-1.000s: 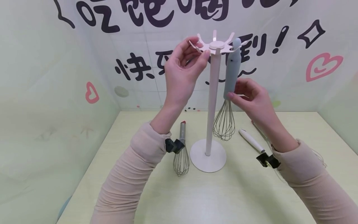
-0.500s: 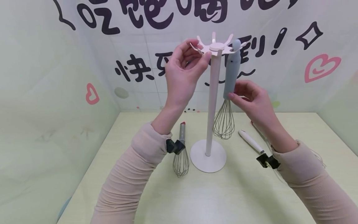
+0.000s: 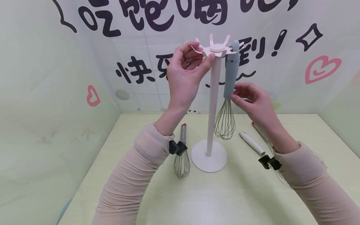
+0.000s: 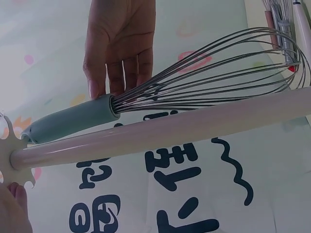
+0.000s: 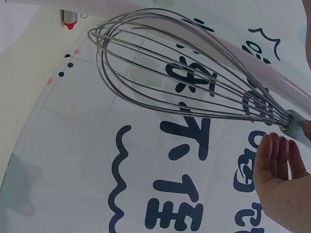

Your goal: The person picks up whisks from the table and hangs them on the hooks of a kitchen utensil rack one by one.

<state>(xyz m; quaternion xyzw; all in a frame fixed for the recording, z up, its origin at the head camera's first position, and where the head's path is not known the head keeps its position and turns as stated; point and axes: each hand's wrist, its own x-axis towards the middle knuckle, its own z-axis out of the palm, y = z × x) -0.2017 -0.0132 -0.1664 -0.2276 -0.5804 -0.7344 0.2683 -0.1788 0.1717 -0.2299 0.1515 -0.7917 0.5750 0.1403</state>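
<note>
At left lies a grey-handled wire whisk (image 3: 183, 134); the left hand (image 3: 184, 72) pinches the pronged top (image 3: 217, 48) of a smooth, round-based white stand (image 3: 212, 109). On its right, a blue-handled wire whisk (image 3: 231, 75) hangs nearly upright beside the pole, the right hand (image 3: 255, 100) pinching its lower handle.

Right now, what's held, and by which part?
Left hand grips the white rack by its pronged top; right hand pinches the blue whisk low on its handle.

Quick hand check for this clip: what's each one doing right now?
Left hand: closed, holding the top of the white stand.
Right hand: closed, pinching the blue-handled whisk.
</note>
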